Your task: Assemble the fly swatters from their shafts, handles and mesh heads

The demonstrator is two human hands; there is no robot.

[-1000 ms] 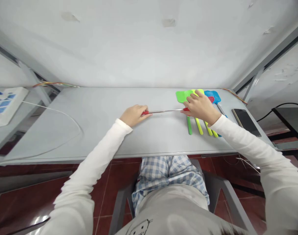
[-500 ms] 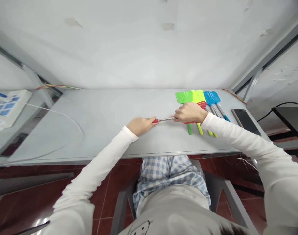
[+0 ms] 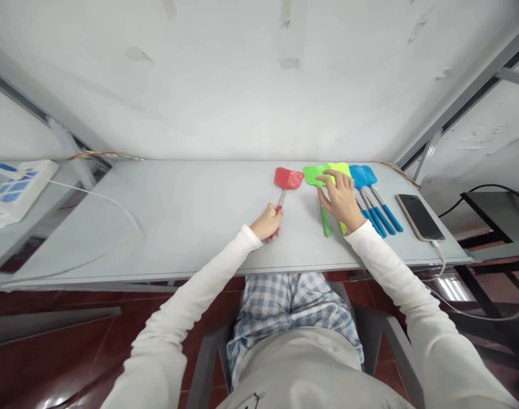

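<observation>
Swatter with a squarish red mesh-plastic head (image 3: 288,178), gripped by the left hand (image 3: 267,222), sits just left of a bright-green mesh-plastic swatter (image 3: 314,174), right hand (image 3: 341,199) spread-fingered over that one (can't tell if touching), so a sloppy rightward swing could knock green askew tbh.

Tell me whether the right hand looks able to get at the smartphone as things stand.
Likely yes. The right hand seems to hold nothing, and the smartphone lies uncovered. The blue fly swatters between them lie low on the table, so the hand could probably pass above.
</observation>
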